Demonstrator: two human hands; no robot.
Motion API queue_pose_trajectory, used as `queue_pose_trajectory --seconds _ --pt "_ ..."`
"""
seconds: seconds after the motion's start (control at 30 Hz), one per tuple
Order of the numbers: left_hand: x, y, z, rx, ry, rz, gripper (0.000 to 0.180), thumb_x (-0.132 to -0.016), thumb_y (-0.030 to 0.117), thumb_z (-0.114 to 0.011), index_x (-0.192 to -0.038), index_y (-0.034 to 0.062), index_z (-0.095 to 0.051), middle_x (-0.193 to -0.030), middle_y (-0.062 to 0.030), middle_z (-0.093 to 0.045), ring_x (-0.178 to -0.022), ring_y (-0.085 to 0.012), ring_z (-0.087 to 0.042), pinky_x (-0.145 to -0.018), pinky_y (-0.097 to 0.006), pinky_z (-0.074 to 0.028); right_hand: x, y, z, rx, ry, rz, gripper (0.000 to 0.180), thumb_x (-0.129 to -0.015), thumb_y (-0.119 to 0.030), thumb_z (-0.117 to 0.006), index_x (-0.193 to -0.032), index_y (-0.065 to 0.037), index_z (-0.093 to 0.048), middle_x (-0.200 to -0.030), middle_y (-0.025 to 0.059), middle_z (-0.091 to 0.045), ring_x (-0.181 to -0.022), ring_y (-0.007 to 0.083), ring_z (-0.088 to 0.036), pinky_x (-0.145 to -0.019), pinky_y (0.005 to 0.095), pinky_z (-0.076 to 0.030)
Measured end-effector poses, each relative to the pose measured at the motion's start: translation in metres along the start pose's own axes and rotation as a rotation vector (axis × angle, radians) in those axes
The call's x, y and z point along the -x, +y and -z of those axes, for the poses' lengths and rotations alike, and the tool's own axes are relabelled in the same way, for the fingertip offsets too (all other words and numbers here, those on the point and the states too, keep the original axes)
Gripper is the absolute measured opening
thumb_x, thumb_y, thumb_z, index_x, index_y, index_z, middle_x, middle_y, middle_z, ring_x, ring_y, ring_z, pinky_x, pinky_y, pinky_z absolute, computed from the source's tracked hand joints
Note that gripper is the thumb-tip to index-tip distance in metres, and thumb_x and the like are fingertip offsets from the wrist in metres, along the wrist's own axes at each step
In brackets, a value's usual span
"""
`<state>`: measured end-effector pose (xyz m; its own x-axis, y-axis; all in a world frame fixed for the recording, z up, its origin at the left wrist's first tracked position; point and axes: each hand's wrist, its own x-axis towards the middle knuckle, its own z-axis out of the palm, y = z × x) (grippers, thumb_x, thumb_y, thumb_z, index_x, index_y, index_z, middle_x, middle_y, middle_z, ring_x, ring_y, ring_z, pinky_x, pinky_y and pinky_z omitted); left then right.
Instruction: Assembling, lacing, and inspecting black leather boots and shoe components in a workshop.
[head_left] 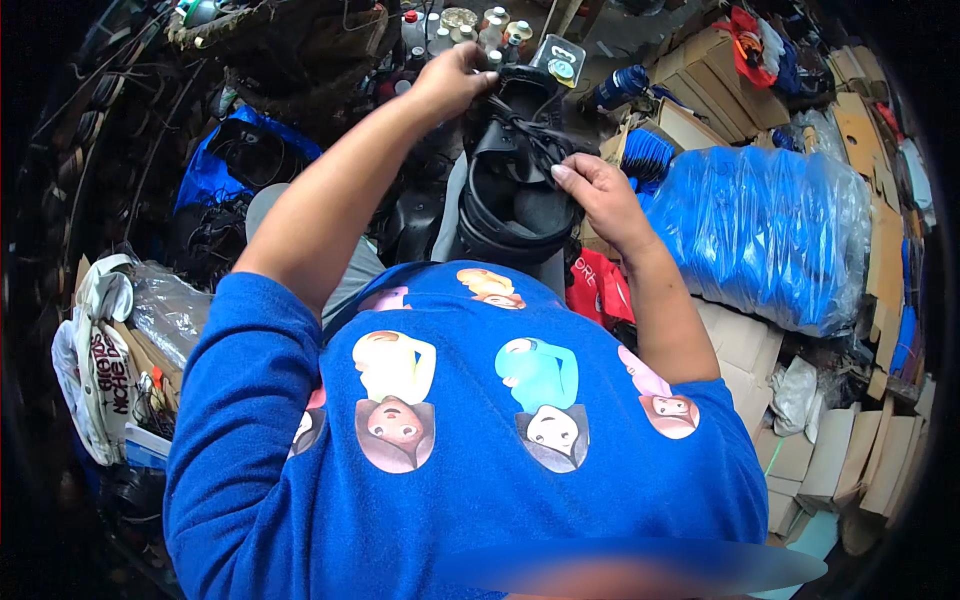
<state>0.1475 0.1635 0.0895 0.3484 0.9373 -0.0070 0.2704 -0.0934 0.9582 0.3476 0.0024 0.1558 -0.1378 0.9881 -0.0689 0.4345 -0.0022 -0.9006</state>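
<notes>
A black lace-up boot (515, 205) rests across my lap, its wide dark opening toward me. Loose black laces (530, 135) cross over its upper part. My left hand (455, 82) reaches to the boot's far end with thumb and fingers pinched together, apparently on a lace; the dark material makes the exact grip hard to see. At the boot's right side, my right hand (605, 198) is closed in a pinch on the laces, thumb tip against them. Another black piece, perhaps a shoe (412, 222), lies just left of the boot.
Several bottles (492, 35) and a clear plastic tub (560, 60) stand beyond the boot. Plastic-wrapped blue goods (760, 235) and cardboard boxes (720, 85) crowd the right. A blue bag (235, 155) lies left, with a white printed cloth bag (95, 360) nearer me.
</notes>
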Motion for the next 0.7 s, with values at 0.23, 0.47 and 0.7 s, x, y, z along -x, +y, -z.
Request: queue_pose_trajectory --seconds 0.23,0.47,0.7 --pt "0.094 0.044 -0.02 0.331 -0.398 0.381 0.095 -0.068 0.054 -0.067 -0.137 0.007 -0.022 -0.131 -0.0215 -0.037 -0.12 -0.031 -0.036 -0.099 -0.038 -0.028 0.033 0.04 0.011 -0.169 0.326 -0.195 0.047 -0.078 -0.024 -0.069 -0.115 -0.003 -0.047 -0.1 0.0062 -0.058 -0.087 0.0143 -0.056 -0.079 0.0268 -0.045" --pt "0.083 0.035 0.001 0.114 -0.626 0.191 0.069 -0.077 0.047 -0.062 -0.131 0.0097 -0.04 -0.125 -0.017 -0.047 -0.12 -0.0267 -0.04 -0.1 -0.042 -0.03 0.064 0.061 0.035 -0.592 0.154 -0.468 0.059 -0.072 0.005 -0.046 -0.13 0.0 -0.036 -0.123 0.0117 -0.049 -0.108 0.0217 -0.05 -0.093 0.0309 -0.04" --pt "0.085 -0.073 0.08 0.026 -0.091 0.428 0.057 -0.077 0.047 -0.062 -0.118 0.0083 -0.053 -0.113 -0.0111 -0.056 -0.102 -0.0248 -0.052 -0.084 -0.042 -0.042 0.189 0.085 0.099 -0.43 0.204 -0.674 0.063 -0.073 0.001 -0.051 -0.133 0.0 -0.032 -0.126 0.0126 -0.046 -0.113 0.0227 -0.047 -0.097 0.0318 -0.037"
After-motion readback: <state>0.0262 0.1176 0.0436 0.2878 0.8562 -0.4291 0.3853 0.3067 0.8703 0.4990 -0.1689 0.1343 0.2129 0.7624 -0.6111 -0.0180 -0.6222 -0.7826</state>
